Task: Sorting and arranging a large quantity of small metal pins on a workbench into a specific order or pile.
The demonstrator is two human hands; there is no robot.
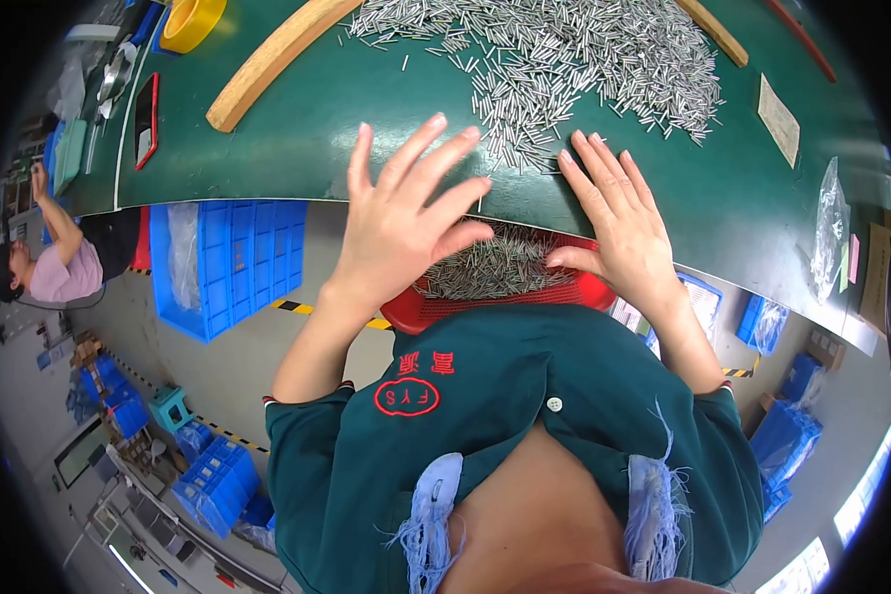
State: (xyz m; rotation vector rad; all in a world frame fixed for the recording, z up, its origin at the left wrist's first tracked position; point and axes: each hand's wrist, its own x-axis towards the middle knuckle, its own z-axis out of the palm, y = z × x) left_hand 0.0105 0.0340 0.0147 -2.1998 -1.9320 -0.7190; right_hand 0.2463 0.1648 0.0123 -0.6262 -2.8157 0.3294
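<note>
A large heap of thin metal pins (574,59) lies on a dark green table (297,148), framed by a wooden strip (272,59) on its left. A red mesh basket (525,297) sits under the table's near edge on my lap, partly filled with the same pins (490,267). My left hand (406,213) lies flat, fingers spread, at the table edge above the basket. My right hand (619,218) is also flat and spread, its fingertips touching the near fringe of the heap. Neither hand grips anything.
A yellow tape roll (190,22) and a dark phone with a red edge (146,119) lie at the table's left. A paper slip (778,119) and a clear plastic bag (828,233) lie at the right. Blue crates (230,259) stand on the floor; another person (54,262) sits far left.
</note>
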